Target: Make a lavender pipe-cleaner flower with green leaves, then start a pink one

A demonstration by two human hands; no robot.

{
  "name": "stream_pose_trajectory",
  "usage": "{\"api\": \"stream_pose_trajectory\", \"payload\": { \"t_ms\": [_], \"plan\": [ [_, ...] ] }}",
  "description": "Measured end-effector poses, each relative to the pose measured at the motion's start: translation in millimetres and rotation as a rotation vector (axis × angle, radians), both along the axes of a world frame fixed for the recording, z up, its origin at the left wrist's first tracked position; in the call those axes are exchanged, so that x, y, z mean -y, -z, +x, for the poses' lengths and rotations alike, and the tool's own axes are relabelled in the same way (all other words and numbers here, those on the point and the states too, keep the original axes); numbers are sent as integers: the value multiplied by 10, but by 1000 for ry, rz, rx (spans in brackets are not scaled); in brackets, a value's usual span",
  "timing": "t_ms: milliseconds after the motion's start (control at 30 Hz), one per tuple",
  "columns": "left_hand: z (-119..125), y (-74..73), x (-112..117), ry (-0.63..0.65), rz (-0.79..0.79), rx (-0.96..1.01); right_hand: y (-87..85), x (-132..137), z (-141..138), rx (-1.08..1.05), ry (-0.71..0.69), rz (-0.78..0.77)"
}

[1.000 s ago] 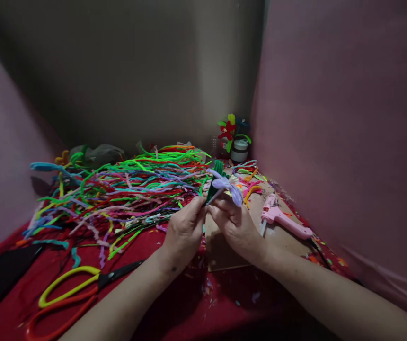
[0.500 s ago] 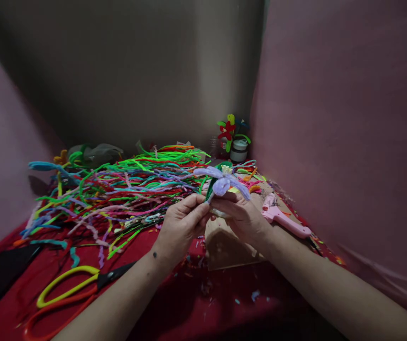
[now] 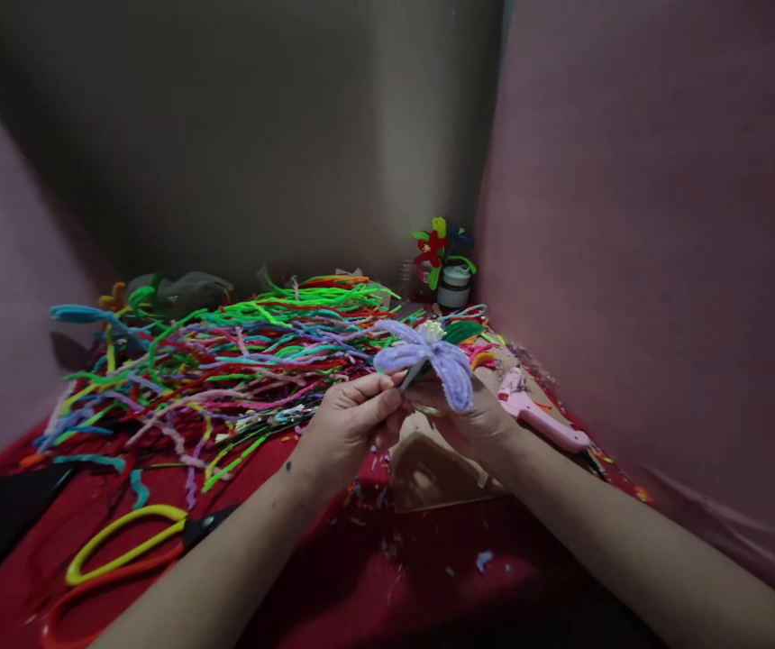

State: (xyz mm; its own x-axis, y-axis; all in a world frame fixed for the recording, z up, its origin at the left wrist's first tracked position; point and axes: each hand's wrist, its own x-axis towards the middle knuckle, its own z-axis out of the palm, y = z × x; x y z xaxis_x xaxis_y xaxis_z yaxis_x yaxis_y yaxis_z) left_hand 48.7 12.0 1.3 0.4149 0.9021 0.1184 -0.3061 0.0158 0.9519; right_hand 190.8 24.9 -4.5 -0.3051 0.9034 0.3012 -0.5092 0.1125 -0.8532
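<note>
1. The left hand (image 3: 343,424) was pinched shut, thumb and forefinger clamped on the stem of the purple flower (image 3: 428,358) right under its petals.
2. The right hand (image 3: 478,419) was closed on the same flower from the other side. Its fingertips were partly hidden behind a drooping petal, so the exact grip could not be told.
3. Both hands were together, meeting at the stem, raised off the counter (image 3: 421,590).
4. The purple flower was fuzzy pipe-cleaner work with several looped petals and a pale centre. It was held in the air mid-frame, above the cardboard piece (image 3: 428,473).
5. A green leaf (image 3: 463,331) stuck out behind the petals on the right side.
6. The cardboard piece lay flat on the counter, under and between the hands.
7. A pink glue gun (image 3: 542,419) lay flat just beside the right hand, on the right edge of the cardboard.
8. A big loose pile of pipe cleaners (image 3: 239,351) in green, red, purple, teal and pink was spread behind and left of the left hand.
9. Scissors (image 3: 123,550) with yellow and orange handles lay near-left, beside the left forearm.
10. A small jar (image 3: 455,287) stood in the back corner with red and green pipe-cleaner flowers in it.
11. The counter was covered in red and littered with small cut scraps near the hands.
</note>
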Motion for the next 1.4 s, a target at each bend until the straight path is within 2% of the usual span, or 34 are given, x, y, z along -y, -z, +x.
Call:
{"api": "stream_pose_trajectory", "payload": {
  "t_ms": [233, 367, 500, 567, 633, 733, 833, 1033, 1133, 1200, 1267, 1400],
  "plan": [
    [41, 47, -21, -92, 40, -56, 159, -20, -36, -11, 187, -47],
    [86, 45, -4, -180, 30, -65, 185, -3, -82, -2, 279, -111],
    [118, 40, 49, -352, 207, -195, 146, 41, -140, -3, 252, -127],
    [114, 43, 58, -410, 242, -211, 133, 44, -156, -25, 229, -117],
    [90, 38, 46, -354, 189, -150, 120, 31, -148, -42, 194, -98],
    [24, 7, 9, -171, 59, -50, 83, 1, -86, -6, 34, -38],
    [-47, -34, -21, -30, -23, -29, 31, -33, -2, 54, -97, 35],
    [-136, -55, -46, 179, -105, -54, -36, -100, 84, 136, -158, 4],
    [-158, -64, -52, 198, -111, -67, -58, -100, 71, 126, -145, 20],
    [-154, -86, -51, 160, -103, -89, -65, -96, 40, 86, -102, 31],
    [-129, -106, -43, 66, -37, -144, -59, -98, -6, 48, -47, 14],
    [-48, -68, -14, -292, 245, -366, -11, -121, -112, -14, 100, -84]
  ]
}}
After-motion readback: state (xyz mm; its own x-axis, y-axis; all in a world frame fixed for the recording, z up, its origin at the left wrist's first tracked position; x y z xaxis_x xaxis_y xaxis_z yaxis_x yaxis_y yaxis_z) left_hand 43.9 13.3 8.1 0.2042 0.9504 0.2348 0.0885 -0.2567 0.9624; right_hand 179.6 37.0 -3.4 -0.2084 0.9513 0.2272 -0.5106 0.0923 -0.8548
